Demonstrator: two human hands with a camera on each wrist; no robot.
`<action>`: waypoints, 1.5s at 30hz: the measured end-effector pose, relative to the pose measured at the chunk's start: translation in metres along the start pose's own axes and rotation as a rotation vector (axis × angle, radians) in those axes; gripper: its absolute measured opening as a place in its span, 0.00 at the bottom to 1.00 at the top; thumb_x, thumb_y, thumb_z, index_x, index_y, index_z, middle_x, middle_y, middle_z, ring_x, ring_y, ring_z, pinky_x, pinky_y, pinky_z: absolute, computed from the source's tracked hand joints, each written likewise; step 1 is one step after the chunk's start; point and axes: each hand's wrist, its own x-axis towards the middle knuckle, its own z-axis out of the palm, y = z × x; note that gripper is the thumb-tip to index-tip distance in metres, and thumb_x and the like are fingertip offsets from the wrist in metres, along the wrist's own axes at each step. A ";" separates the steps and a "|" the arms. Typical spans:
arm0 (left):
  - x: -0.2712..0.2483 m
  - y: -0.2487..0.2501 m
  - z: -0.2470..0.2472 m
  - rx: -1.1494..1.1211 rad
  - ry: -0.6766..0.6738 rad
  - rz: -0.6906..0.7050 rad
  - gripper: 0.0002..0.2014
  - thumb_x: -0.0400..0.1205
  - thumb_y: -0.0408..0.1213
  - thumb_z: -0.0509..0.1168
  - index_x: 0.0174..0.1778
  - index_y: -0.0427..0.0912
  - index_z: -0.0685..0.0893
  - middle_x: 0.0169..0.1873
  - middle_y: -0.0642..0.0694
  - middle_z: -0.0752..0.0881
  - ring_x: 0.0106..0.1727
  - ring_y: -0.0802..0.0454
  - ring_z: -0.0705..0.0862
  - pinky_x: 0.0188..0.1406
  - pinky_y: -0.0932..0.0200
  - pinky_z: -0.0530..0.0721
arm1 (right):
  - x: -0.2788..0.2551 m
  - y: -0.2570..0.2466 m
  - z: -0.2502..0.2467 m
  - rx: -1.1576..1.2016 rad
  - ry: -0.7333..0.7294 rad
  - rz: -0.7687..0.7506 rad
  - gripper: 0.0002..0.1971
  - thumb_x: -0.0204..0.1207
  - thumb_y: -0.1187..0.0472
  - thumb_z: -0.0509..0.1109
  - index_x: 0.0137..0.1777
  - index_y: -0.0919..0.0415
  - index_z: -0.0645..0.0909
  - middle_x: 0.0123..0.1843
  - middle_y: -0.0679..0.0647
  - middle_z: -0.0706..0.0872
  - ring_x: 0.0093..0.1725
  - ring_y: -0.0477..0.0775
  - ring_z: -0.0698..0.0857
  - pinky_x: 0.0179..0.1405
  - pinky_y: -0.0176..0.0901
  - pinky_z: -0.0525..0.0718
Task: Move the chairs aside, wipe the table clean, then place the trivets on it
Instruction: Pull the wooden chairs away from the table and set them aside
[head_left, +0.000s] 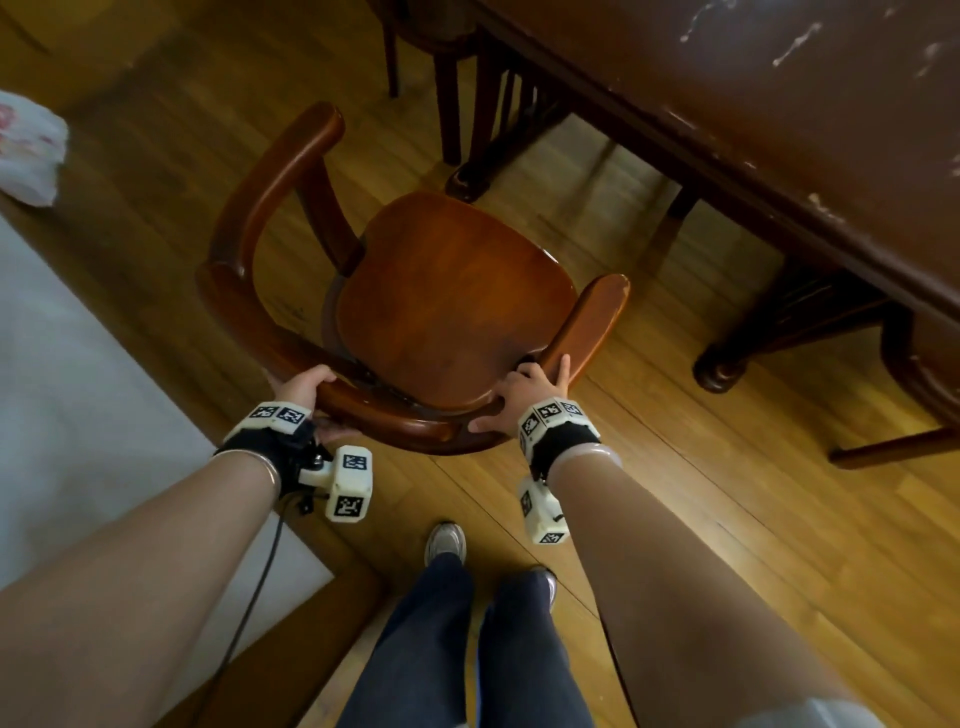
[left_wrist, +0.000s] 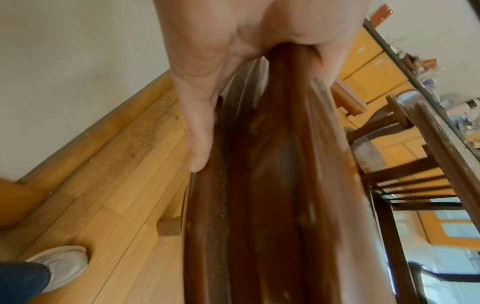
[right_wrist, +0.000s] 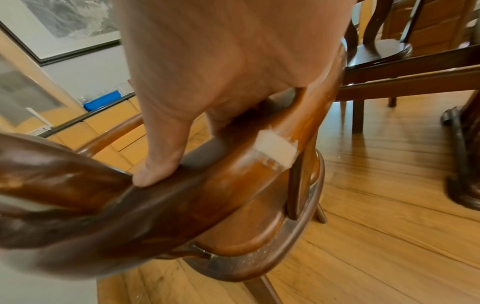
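On the wooden floor (head_left: 691, 499), just in front of the person's feet, stands the armchair (head_left: 457, 296), its curved back rail toward the person and its seat front and two arm ends pointing away and to the right, toward the worktop (head_left: 779, 104). The left hand (head_left: 304, 387) curls over the back rail on its left side; in the left wrist view the thumb (left_wrist: 197, 131) lies along the rail's outer face with the fingers wrapped over it. The right hand (head_left: 524, 389) grips the rail where it bends into the right arm, thumb (right_wrist: 161, 164) pressed on top and fingers hooked beneath. The chair's long arc runs from the far left arm end, round past both hands, to the near right arm end.

The worktop's edge crosses the upper right corner, streaked with white marks, apart from the chair with bare floor between. A second chair (head_left: 914, 374) sits tucked under that edge at right. A pale rug (head_left: 78, 415) borders the floor at left.
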 end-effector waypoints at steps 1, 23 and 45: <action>-0.004 -0.008 0.005 0.018 -0.018 0.002 0.13 0.81 0.32 0.63 0.59 0.45 0.70 0.59 0.34 0.75 0.54 0.30 0.77 0.58 0.25 0.79 | -0.006 0.007 0.004 0.005 -0.004 0.014 0.34 0.72 0.28 0.62 0.75 0.44 0.73 0.78 0.45 0.71 0.83 0.55 0.54 0.72 0.78 0.29; -0.033 -0.100 0.080 0.280 -0.278 -0.013 0.39 0.78 0.48 0.70 0.81 0.51 0.56 0.65 0.39 0.77 0.57 0.33 0.83 0.50 0.40 0.85 | -0.118 0.058 0.026 0.684 0.126 0.400 0.26 0.85 0.43 0.55 0.81 0.49 0.65 0.84 0.52 0.63 0.84 0.58 0.57 0.82 0.63 0.53; 0.005 -0.036 0.068 0.311 -0.207 0.014 0.32 0.76 0.48 0.72 0.74 0.46 0.67 0.72 0.36 0.73 0.67 0.31 0.76 0.52 0.38 0.84 | -0.065 -0.008 0.064 1.926 0.319 0.967 0.64 0.50 0.36 0.74 0.82 0.51 0.40 0.66 0.65 0.78 0.64 0.73 0.81 0.62 0.67 0.81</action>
